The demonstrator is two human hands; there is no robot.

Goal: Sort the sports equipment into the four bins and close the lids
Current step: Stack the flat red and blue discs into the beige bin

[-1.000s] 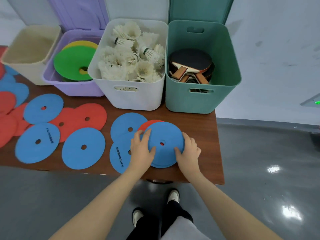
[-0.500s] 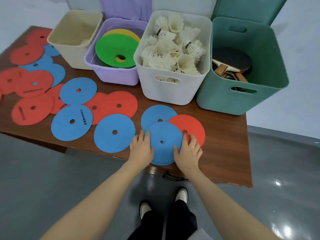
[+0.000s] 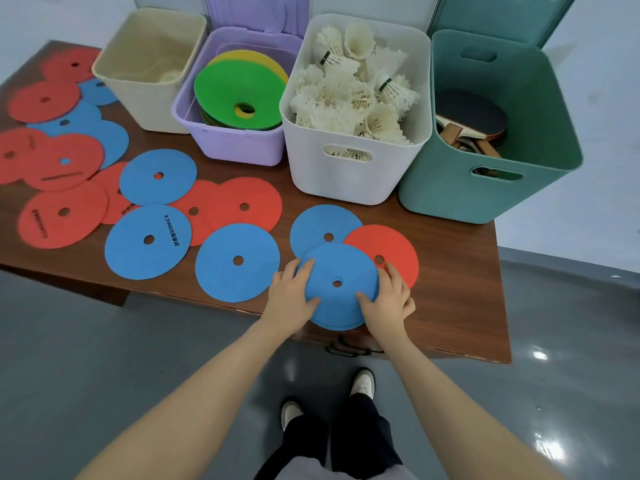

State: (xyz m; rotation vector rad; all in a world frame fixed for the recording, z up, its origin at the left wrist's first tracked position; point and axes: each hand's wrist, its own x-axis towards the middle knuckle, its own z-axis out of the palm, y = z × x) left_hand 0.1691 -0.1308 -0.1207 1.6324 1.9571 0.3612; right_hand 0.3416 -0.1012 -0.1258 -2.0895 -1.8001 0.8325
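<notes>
**Hands hold the blue disc at the near edge**

Both hands have barely shifted in the last half second, keeping their places on either side of the same disc, and the discs around them lie as before. The left hand (image 3: 290,298) rests with fingers spread on the left rim of the near blue disc (image 3: 341,285); the right hand (image 3: 389,301) curls its fingers over the right rim. This disc overlaps a second blue disc (image 3: 322,226) behind it and a red disc (image 3: 388,249) to its right, and its near rim hangs past the tabletop (image 3: 457,289) edge.

Bare wood lies to the right of the red disc. Left of the hands, blue and red discs crowd the surface. At the far side stand four bins: cream bin (image 3: 152,98), purple bin (image 3: 235,143) with green and yellow cones, white bin (image 3: 346,174) with shuttlecocks, green bin (image 3: 467,188) with paddles. Grey glossy floor surrounds the tabletop; a pale wall stands behind.
</notes>
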